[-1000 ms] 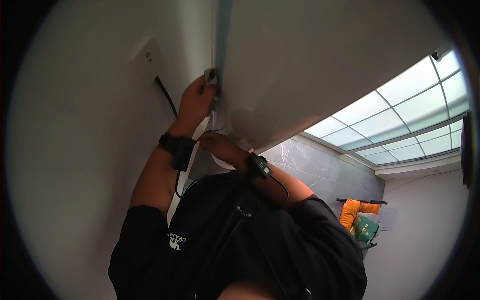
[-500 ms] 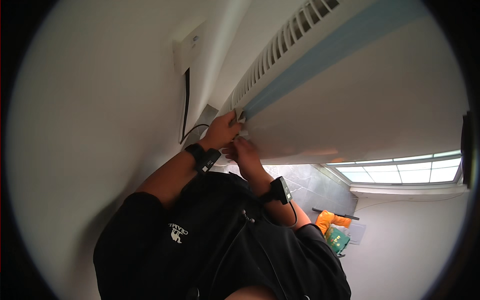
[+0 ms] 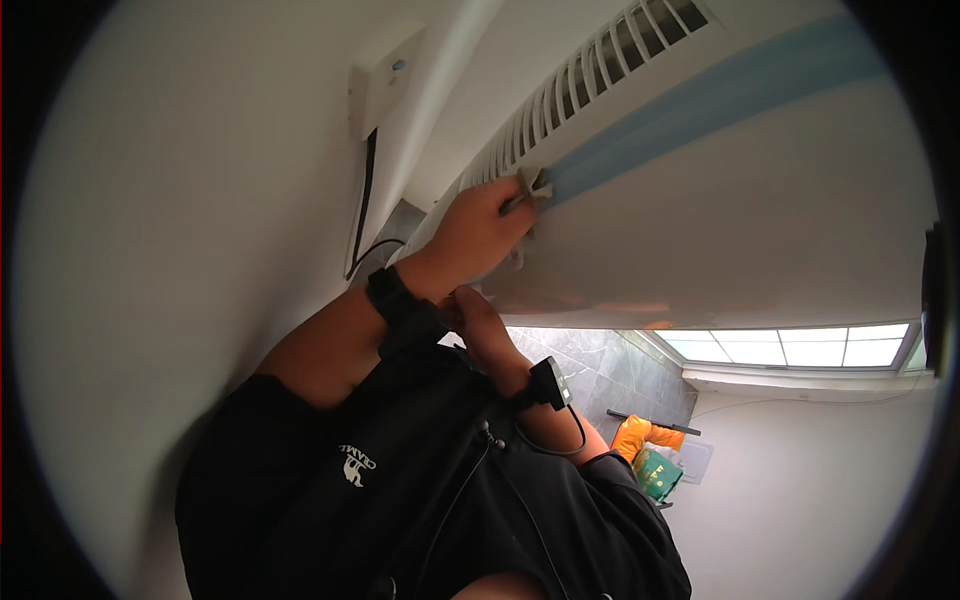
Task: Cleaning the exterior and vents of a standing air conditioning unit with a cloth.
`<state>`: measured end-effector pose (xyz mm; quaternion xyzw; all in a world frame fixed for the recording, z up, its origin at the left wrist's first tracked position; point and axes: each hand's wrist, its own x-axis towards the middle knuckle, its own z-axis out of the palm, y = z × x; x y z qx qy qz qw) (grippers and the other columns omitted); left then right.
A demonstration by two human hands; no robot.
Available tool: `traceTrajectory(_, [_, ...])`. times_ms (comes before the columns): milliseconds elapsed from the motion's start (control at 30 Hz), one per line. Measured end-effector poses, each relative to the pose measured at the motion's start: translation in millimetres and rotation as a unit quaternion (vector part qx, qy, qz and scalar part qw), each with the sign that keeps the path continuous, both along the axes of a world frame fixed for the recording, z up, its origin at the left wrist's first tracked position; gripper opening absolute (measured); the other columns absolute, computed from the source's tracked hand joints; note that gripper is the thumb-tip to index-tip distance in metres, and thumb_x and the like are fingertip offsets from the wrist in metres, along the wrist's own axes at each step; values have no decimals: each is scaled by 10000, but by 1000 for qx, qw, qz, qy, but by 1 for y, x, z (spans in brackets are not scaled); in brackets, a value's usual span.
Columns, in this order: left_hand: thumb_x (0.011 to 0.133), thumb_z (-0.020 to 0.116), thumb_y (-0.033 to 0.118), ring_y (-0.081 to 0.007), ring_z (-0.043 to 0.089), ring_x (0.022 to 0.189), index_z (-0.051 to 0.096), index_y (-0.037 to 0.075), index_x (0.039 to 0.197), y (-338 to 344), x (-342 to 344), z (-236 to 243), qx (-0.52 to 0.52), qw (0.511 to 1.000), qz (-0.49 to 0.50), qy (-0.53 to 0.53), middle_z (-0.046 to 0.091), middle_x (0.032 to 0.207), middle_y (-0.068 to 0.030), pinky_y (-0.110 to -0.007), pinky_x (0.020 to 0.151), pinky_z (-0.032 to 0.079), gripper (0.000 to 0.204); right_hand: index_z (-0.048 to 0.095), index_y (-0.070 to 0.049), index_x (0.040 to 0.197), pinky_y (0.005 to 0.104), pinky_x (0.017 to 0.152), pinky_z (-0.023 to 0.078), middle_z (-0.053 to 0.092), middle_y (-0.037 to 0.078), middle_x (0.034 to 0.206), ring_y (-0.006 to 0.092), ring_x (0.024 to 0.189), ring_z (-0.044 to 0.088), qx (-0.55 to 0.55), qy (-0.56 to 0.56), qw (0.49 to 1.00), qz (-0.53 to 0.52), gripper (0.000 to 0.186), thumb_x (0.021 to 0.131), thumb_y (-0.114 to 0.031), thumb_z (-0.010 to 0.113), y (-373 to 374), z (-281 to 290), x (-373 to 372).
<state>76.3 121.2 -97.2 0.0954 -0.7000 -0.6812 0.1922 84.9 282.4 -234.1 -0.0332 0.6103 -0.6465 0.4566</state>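
While my left hand is closed around a pale crumpled scrap, cloth or paper, can't tell which, that scrap sits at the near end of the blue stripe on the white appliance, near the vent slats. My right hand is nearer my body, by the appliance's edge, fingers bent, partly behind my left wrist; can't tell if it grips anything. Wall box and black cable are off to the left, green bag and orange bundle well apart, lower right
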Motion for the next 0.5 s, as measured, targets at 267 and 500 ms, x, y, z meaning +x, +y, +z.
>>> traceTrajectory(267, [889, 641, 323, -209, 636, 662, 678, 17, 977, -4, -4, 65, 31, 998, -4, 51, 655, 717, -98, -348, 644, 490, 320, 571, -2, 1201, 309, 821, 486, 645, 91, 1028, 178, 931, 623, 24, 333, 929, 162, 410, 1040, -353, 436, 12, 1, -3])
traceTrajectory(500, [900, 660, 399, -138, 608, 672, 664, 46, 984, -8, -10, 73, 51, 992, -41, 107, 650, 780, -54, -269, 637, 472, 362, 575, 10, 1210, 330, 886, 477, 642, 102, 1065, 185, 993, 619, 5, 26, 995, 92, 392, 1018, -304, 442, 10, -5, -1])
